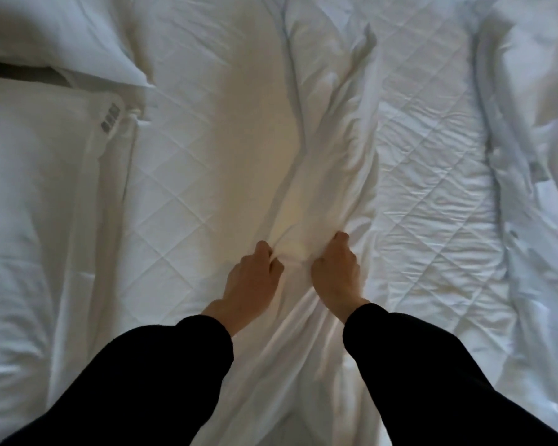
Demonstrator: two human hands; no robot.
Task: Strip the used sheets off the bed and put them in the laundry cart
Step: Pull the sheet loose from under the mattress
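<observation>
A white sheet (329,156) lies gathered into a long rumpled band down the middle of the bed, over the quilted mattress pad (181,188). My left hand (255,278) grips a bunch of the sheet at the band's near end. Close beside it, my right hand (335,272) grips the same bunch of fabric. Both arms wear dark sleeves. No laundry cart is in view.
Two white pillows lie at the left, one (55,37) at the far corner and one (36,220) with a striped label nearer me. More bunched white bedding (541,220) runs along the right side of the bed.
</observation>
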